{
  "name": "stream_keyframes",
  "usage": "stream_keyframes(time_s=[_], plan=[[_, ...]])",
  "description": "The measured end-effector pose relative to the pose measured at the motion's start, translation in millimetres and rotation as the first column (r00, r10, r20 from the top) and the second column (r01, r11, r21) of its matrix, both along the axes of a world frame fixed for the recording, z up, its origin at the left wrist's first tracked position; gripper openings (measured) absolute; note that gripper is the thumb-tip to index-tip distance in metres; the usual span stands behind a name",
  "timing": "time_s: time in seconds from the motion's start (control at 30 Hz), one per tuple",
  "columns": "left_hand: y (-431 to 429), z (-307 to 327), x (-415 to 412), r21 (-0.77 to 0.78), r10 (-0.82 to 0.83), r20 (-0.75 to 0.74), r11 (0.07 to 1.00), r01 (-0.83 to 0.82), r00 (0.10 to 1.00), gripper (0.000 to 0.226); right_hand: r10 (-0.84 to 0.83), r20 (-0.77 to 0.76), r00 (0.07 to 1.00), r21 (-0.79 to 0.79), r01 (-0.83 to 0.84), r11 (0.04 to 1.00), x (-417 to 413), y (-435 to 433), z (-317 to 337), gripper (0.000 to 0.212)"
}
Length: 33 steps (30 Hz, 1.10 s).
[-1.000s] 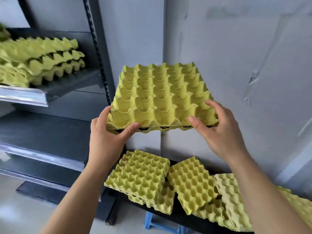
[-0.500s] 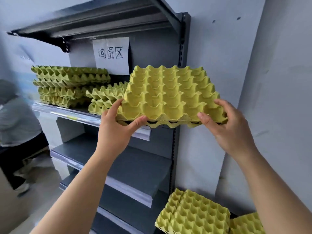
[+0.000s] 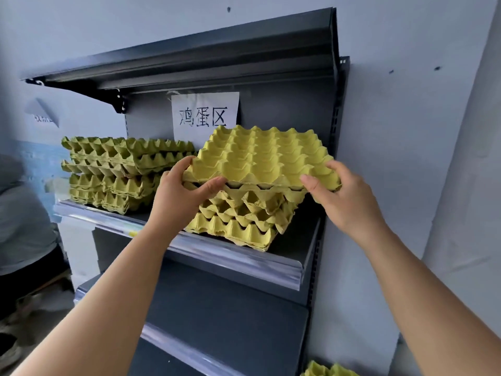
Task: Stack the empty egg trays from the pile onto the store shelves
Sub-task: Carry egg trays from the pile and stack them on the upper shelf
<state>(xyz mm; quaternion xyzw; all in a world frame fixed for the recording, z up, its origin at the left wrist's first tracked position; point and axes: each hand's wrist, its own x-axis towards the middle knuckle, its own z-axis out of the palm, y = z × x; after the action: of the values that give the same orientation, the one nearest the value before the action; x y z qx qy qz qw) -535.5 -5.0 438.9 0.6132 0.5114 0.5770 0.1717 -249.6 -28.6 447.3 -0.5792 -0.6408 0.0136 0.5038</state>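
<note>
A yellow-green egg tray (image 3: 264, 157) is held level on top of a short stack of trays (image 3: 238, 221) at the right end of the grey shelf (image 3: 244, 257). My left hand (image 3: 184, 191) grips its front left corner, thumb under the edge. My right hand (image 3: 339, 191) grips its front right corner. A taller stack of trays (image 3: 119, 172) stands further left on the same shelf. A corner of the tray pile (image 3: 328, 370) shows at the bottom right.
A dark top shelf (image 3: 206, 66) overhangs the stacks. A white paper sign (image 3: 204, 115) hangs on the back panel. Lower grey shelves (image 3: 225, 321) sit beneath. A person in a grey top (image 3: 19, 221) is at the left edge.
The view turned left and up from the pile to the shelf. Both hands carried the tray up and over and brought it onto the right-hand stack.
</note>
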Motion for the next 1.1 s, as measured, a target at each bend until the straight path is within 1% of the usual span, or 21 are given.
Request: stream_keyframes(time_s=[0.13, 0.27, 0.37, 0.47, 0.6, 0.7, 0.8, 0.93, 1.1], plan=[[40.2, 1.4, -16.7, 0.001, 0.004, -0.028, 1.000, -0.004, 1.000, 0.107, -0.014, 0.034, 0.999, -0.043, 0.015, 0.999, -16.5, 33.2, 2.6, 0.087], [76.0, -2.2, -33.1, 0.008, -0.014, -0.053, 1.000, 0.014, 0.999, 0.102, -0.066, 0.120, 0.991, -0.077, 0.076, 0.994, -30.6, 52.2, 0.8, 0.088], [99.4, -6.0, -45.8, -0.001, -0.038, -0.075, 0.999, 0.038, 0.997, 0.102, -0.095, 0.163, 0.982, -0.113, 0.114, 0.987, -43.1, 61.2, -1.7, 0.086], [116.8, -9.5, -55.9, 0.015, -0.088, -0.073, 0.996, 0.089, 0.994, 0.102, -0.137, 0.179, 0.974, -0.107, 0.157, 0.982, -55.6, 63.7, -3.8, 0.085], [137.7, -10.4, -63.3, 0.016, -0.158, -0.124, 0.987, 0.161, 0.980, 0.101, -0.218, 0.201, 0.955, -0.097, 0.241, 0.966, -71.9, 62.7, -7.8, 0.080], [148.6, -12.5, -65.2, -0.034, -0.208, -0.172, 0.978, 0.206, 0.963, 0.103, -0.270, 0.180, 0.946, -0.108, 0.292, 0.950, -78.5, 60.0, -10.3, 0.077], [157.5, -18.6, -68.3, -0.071, -0.204, -0.239, 0.979, 0.192, 0.949, 0.102, -0.315, 0.175, 0.933, -0.124, 0.339, 0.933, -84.7, 59.9, -13.6, 0.077], [163.4, -25.7, -74.3, -0.044, -0.167, -0.286, 0.986, 0.161, 0.943, 0.101, -0.328, 0.166, 0.930, -0.178, 0.355, 0.918, -92.2, 59.3, -20.6, 0.081], [161.1, -30.0, -76.3, -0.017, -0.135, -0.322, 0.990, 0.137, 0.937, 0.100, -0.342, 0.183, 0.922, -0.197, 0.375, 0.906, -96.7, 53.2, -22.8, 0.080]])
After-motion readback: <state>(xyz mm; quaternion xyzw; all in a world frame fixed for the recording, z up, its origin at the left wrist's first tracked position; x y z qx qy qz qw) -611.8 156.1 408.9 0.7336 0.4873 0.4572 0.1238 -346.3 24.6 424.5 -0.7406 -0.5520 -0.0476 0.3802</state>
